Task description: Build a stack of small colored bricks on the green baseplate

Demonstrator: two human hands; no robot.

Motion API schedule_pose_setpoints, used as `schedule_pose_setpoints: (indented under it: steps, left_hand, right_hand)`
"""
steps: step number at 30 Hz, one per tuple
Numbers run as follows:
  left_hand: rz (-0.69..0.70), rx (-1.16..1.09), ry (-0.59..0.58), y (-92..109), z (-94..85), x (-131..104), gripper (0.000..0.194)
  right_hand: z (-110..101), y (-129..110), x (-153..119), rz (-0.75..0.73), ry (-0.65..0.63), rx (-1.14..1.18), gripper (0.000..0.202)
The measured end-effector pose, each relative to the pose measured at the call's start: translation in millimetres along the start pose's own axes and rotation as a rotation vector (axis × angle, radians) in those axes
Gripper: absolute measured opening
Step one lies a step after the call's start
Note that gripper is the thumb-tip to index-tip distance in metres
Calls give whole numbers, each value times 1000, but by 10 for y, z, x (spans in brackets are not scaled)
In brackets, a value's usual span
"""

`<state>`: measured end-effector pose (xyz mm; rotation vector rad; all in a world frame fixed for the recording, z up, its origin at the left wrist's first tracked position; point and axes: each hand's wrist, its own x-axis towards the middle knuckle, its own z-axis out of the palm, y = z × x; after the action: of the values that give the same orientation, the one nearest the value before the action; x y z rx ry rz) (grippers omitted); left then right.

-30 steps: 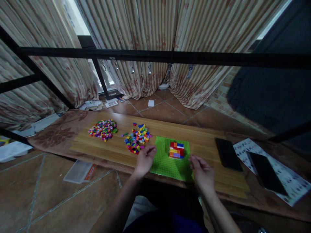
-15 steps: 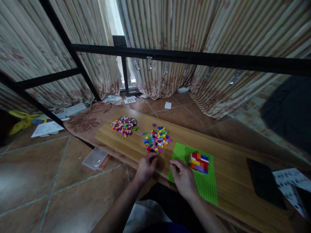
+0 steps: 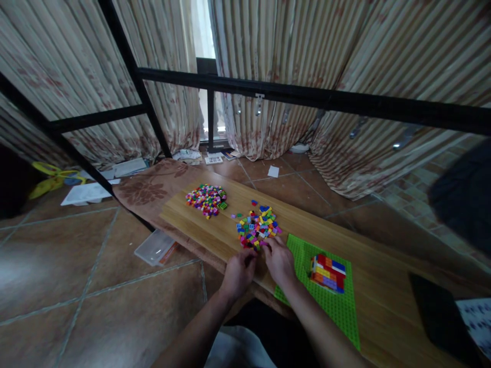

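A loose pile of coloured bricks lies on the wooden board. At its near edge is my left hand, fingers curled together; whatever they pinch is too small to make out. My right hand touches the pile's near right side, its fingertips closed by a pink brick, and whether it grips that brick is unclear. To the right, a green baseplate carries a block built of red, blue, yellow, orange and purple bricks. A second pile of smaller pieces sits farther left.
A dark flat object and a printed sheet are at the right. A clear plastic box rests on the floor at left. A black metal frame crosses before the curtains.
My right hand has moved left from beside the baseplate to the near brick pile. My left hand stays close to the pile's near edge. The camera view has shifted slightly.
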<state>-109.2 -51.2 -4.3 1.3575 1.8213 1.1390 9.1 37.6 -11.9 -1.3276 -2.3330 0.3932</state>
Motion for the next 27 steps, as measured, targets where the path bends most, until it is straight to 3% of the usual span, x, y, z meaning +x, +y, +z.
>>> schedule_pose_setpoints:
  steps: [7,17,23,27]
  left_hand:
    - [158,-33,-50,-21,-19,-67,19]
    - [352,-7,-113,-54,-17,-255,21]
    - [263,-82,-107,5,-34,-294,22]
    - [72,-138,83,-41,-19,-198,26]
  right_hand:
    - [-92,34,114,27,83,22,25]
    - [-7,-147,20,-117,-108,254,18]
    - [-44,-118,10,-133,-127,143,15]
    - [-71,-76,-20,-138,-87,205,12]
